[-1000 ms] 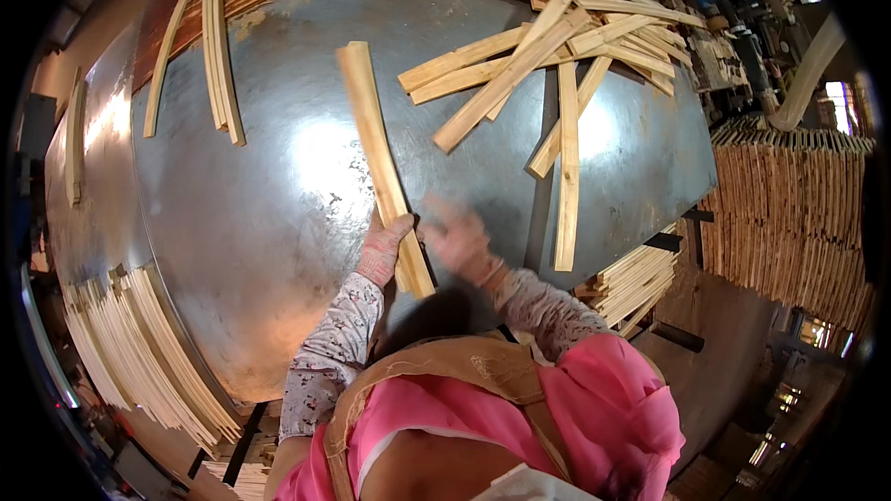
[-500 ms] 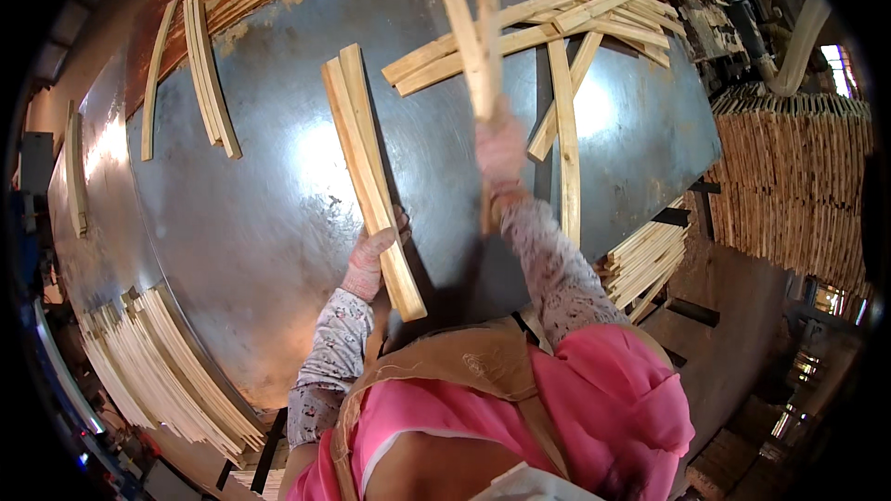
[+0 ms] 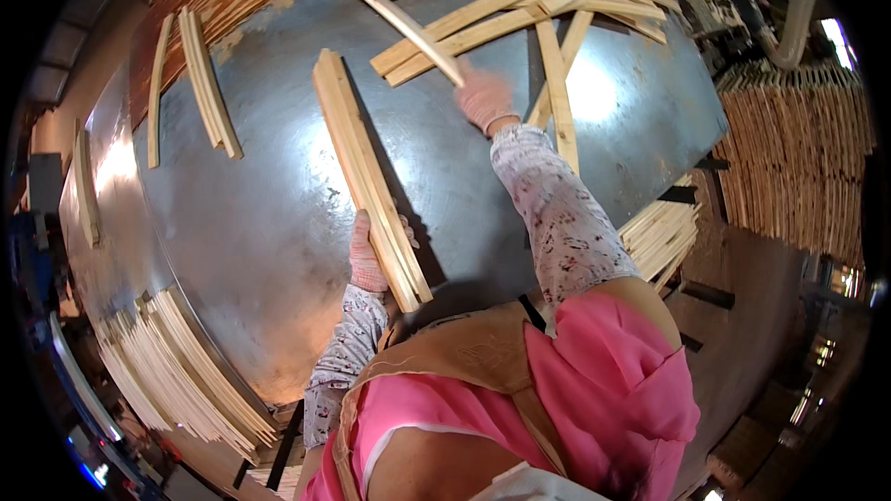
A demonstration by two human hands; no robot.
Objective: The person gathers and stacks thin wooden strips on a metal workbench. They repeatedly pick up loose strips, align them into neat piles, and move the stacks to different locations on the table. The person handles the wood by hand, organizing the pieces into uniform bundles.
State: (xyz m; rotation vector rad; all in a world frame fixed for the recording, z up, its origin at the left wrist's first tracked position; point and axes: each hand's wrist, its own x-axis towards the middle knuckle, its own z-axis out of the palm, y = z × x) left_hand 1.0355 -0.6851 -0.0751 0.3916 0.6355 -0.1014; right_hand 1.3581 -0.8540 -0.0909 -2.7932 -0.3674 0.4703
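My gloved left hand (image 3: 368, 258) is closed round the near part of a small bundle of wooden strips (image 3: 364, 181), thumb on the left side and fingertips showing at the right. The strips lie close together lengthwise, slanting over the metal tabletop. My gloved right hand (image 3: 485, 99), a little blurred, grips the near end of a single wooden strip (image 3: 399, 23). That strip points away to the far left, toward the long strips at the back. Near the right hand, a loose heap of strips (image 3: 557, 0) lies crisscrossed at the far right of the table.
The metal table (image 3: 241, 250) spreads before me. A few strips (image 3: 206, 83) lie at its far left. Many pale strips (image 3: 176, 371) are stacked at the near left, others (image 3: 661, 239) beside the right edge. A tall wood stack (image 3: 794, 158) stands farther right.
The strip in my right hand has swung to the left, and that hand has moved slightly away from me. In my left hand the strips have come together from a splayed position.
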